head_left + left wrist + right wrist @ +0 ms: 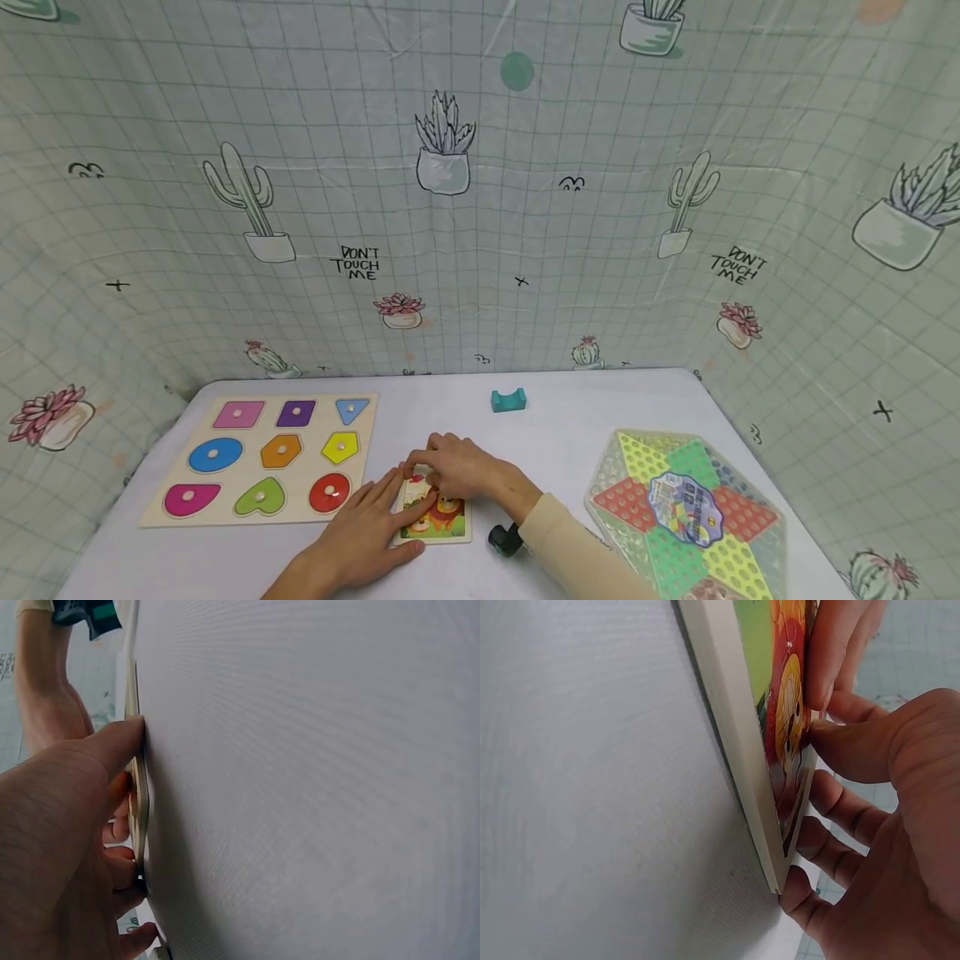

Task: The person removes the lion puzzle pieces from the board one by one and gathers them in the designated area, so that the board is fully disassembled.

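A small jigsaw puzzle with a cartoon animal picture and a pale frame lies on the table. My left hand lies along its left side, one finger stretched over the picture and the thumb at the near edge. Over the far part my right hand bends its fingers round the frame's edge. In the right wrist view, the thumb of this right hand presses on the picture beside a left fingertip. The far part of the puzzle is partly hidden under the hands.
To the left is a shape board with several coloured, knobbed pieces. A hexagonal star-patterned game board lies on the right. A teal notched block stands farther back. Beside the right sleeve is a small dark object. Patterned cloth hangs behind the table.
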Available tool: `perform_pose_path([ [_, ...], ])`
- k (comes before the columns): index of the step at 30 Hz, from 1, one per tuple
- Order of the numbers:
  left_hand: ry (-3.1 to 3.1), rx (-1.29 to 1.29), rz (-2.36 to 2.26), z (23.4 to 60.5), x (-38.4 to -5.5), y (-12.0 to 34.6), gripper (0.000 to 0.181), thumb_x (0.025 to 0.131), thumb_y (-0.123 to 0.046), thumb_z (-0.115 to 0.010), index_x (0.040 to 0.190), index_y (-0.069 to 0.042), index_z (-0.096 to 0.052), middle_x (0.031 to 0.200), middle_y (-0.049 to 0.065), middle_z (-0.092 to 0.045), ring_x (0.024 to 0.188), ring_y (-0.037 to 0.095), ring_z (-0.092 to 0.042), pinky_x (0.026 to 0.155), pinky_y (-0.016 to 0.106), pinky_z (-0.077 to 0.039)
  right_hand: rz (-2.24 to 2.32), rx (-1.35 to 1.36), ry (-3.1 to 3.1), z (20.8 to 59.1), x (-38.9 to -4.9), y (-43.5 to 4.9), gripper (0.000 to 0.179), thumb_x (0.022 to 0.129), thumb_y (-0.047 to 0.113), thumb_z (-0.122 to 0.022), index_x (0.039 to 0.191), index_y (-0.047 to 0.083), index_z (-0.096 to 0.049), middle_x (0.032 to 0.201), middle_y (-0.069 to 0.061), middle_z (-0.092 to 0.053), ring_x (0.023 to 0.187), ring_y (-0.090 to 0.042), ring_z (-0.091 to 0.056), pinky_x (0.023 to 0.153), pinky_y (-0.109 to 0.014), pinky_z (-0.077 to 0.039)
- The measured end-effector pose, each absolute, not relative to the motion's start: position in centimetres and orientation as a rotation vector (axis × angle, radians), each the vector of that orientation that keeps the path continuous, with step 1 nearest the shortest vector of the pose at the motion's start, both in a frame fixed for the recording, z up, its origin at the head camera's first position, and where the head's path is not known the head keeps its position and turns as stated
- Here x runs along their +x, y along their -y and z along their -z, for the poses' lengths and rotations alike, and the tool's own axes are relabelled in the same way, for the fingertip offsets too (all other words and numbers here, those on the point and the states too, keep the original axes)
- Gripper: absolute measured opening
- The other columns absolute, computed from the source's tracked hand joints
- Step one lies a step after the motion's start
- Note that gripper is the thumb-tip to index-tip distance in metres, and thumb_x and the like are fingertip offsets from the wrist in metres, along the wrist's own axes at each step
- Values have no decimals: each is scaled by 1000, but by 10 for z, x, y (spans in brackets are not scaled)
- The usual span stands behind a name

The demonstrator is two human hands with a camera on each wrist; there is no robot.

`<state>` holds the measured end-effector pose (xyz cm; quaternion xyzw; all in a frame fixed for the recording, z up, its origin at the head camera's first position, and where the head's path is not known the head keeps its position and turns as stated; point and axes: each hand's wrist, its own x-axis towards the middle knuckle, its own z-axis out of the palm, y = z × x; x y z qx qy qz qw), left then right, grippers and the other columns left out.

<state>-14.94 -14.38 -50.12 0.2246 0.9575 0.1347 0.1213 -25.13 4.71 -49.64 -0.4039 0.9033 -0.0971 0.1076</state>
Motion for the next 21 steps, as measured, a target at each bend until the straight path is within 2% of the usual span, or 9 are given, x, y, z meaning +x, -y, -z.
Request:
perform_pose_path([
  [21,-2783,643,-410,502,-150,143,65,92,-65,-56,151,-40,-45,163,17,-28,151,37,-23,118,65,-21,268,-1223,-2660,494,-251,-45,34,98,18,-64,124,40,-60,104,8,-55,89,-7,-49,76,-25,-49],
])
